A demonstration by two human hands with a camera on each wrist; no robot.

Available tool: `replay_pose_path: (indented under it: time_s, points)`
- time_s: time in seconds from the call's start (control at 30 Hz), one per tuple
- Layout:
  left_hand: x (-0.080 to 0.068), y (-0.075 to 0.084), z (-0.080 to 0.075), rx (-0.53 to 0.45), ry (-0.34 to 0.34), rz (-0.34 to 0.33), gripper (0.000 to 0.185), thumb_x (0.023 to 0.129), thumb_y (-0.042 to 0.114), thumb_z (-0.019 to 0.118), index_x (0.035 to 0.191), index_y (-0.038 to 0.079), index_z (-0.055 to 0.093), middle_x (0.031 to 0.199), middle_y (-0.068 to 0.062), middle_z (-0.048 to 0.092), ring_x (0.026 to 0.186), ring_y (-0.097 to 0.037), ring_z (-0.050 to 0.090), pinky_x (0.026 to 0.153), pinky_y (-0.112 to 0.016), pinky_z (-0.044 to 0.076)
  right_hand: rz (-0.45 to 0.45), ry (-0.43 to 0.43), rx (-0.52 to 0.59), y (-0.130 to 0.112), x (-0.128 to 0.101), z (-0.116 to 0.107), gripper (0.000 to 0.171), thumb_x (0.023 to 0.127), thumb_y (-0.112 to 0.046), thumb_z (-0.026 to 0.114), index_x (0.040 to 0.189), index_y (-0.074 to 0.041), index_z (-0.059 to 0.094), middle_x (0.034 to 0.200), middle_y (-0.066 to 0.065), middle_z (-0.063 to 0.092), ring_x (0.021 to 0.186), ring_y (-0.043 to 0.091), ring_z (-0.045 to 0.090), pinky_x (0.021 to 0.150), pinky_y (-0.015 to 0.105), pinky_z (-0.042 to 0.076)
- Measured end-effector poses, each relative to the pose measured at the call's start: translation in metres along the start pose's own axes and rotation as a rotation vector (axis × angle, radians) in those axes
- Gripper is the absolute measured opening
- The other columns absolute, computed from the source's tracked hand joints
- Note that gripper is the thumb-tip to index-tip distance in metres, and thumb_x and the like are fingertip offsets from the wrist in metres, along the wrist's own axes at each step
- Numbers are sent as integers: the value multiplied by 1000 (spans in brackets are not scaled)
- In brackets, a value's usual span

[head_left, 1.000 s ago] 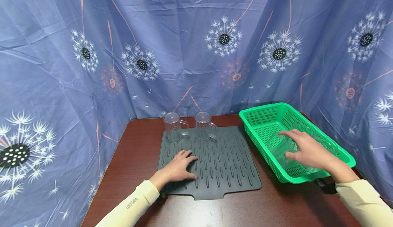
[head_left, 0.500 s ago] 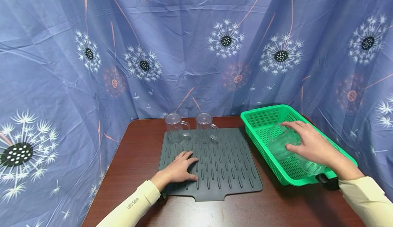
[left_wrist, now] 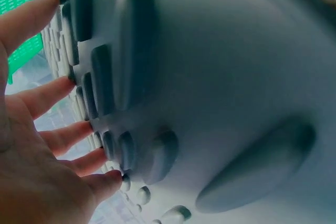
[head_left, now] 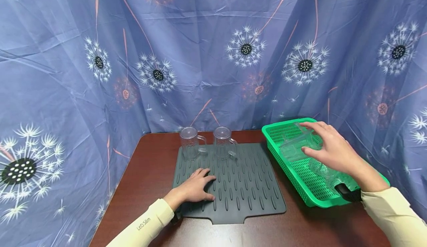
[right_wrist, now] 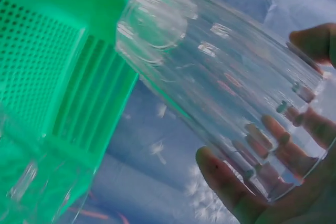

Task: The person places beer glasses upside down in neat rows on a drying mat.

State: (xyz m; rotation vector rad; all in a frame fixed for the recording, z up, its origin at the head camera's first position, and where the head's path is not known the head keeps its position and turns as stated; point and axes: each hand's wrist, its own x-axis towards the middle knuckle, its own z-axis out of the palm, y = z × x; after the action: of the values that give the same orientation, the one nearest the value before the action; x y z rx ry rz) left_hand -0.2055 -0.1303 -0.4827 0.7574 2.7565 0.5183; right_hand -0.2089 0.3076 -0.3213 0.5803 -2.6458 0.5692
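Observation:
My right hand (head_left: 333,150) grips a clear glass mug (right_wrist: 220,87), tilted on its side above the green basket (head_left: 290,174). In the right wrist view the fingers (right_wrist: 223,179) and thumb wrap one end of the mug, and its handle is not clearly visible there. My left hand (head_left: 195,189) lies with spread fingers on the dark grey drying mat (head_left: 240,187), its fingertips touching the ridges. Toward the mat's back left, two clear mugs, a left one (head_left: 190,145) and a right one (head_left: 222,145), stand upside down with handles to the right.
More clear glassware (head_left: 340,180) lies in the basket under my right forearm, partly hidden. The basket sits to the right of the mat on a brown wooden table (head_left: 150,154). A blue curtain (head_left: 200,54) with dandelion prints hangs behind and at both sides.
The right hand has closed on the mug and raised it from among the glassware in the basket, shifting it slightly back and left. My left hand has stayed in place on the mat.

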Motion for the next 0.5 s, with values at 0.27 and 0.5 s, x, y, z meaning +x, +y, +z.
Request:
replay_pose_path:
  time_s: [0.27, 0.5]
  points:
    - [0, 3, -6, -9, -21, 1, 64, 90, 46, 73, 144, 17, 56, 159, -18, 35, 148, -41, 29, 114, -61, 32, 10, 103, 174, -17, 8, 15, 70, 83, -16, 82, 146, -24, 53, 129, 1, 58, 104, 7, 48, 73, 12, 43]
    - [1, 5, -11, -44, -11, -15, 67, 91, 44, 73, 148, 16, 51, 159, -19, 35, 148, -39, 30, 112, -60, 34, 120, 35, 322, -23, 13, 34, 66, 92, -25, 75, 150, -25, 46, 134, 9, 55, 111, 23, 54, 76, 22, 47]
